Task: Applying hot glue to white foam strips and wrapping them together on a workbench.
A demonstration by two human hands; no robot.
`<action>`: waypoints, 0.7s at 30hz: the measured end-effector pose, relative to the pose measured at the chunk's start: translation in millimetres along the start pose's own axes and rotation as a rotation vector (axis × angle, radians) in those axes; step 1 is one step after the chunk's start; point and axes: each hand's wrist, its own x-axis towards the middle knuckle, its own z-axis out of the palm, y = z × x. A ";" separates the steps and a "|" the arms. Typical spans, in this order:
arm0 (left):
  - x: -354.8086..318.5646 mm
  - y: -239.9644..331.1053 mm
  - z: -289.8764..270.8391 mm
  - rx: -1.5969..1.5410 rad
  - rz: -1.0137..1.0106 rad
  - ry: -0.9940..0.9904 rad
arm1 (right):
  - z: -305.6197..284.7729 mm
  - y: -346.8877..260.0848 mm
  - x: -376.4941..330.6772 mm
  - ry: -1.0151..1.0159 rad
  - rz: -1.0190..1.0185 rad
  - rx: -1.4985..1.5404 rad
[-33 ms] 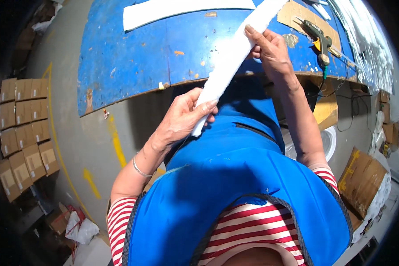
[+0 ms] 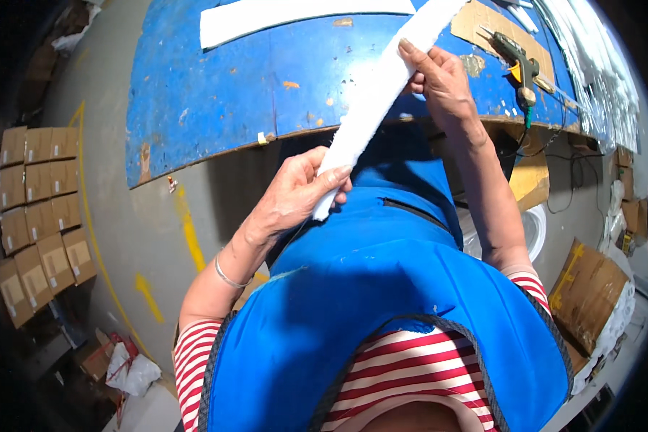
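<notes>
A long white strip of soft, fluffy-edged material (image 2: 373,108) runs slantwise from my lap up over the blue table. Near its lower end my left hand (image 2: 306,189) grips it, thumb on top and fingers beneath. Farther up, my right hand (image 2: 439,75) pinches the strip's right edge between thumb and fingers. The strip's upper end passes out of view at the top. Another white strip (image 2: 302,20) lies flat along the far side of the table.
The worn blue table (image 2: 216,108) has its near edge in front of me. At right, a glue gun (image 2: 518,65) rests by cardboard (image 2: 475,27), near a heap of clear-white plastic lengths (image 2: 597,65). Stacked cartons (image 2: 39,194) stand on the left; a large carton (image 2: 589,295) is at lower right.
</notes>
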 end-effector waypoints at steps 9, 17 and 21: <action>-5.3 -8.6 -11.7 -0.216 -0.052 -0.196 | 4.4 0.1 -1.1 -0.035 0.037 0.078; -12.1 -10.7 -7.7 -0.186 -0.030 -0.180 | 5.4 -0.2 -1.8 -0.096 0.066 0.130; -9.2 -7.3 -8.3 -0.145 -0.029 -0.080 | 10.1 -4.8 -5.2 -0.053 0.132 0.077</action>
